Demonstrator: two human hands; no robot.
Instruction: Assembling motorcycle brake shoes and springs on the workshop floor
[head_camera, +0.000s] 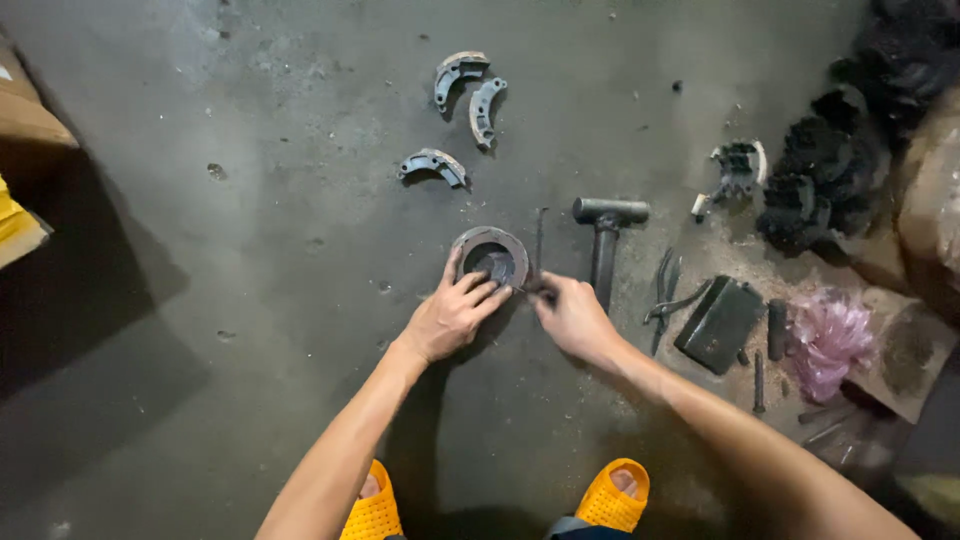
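A round metal drum-like ring (490, 243) lies on the dark concrete floor. My left hand (452, 315) rests on its near rim, with fingers reaching into the hollow where a dark part sits. My right hand (572, 315) is just right of the ring, its fingers pinched on a thin dark rod (539, 245) that points away from me along the ring's right side.
Three curved brake shoes (470, 92) lie farther out. A hammer (606, 235), pliers (668, 295), a dark flat case (720, 322), small punches and a pink plastic bag (830, 338) sit at right. Black parts pile up at the far right. Cardboard is at left.
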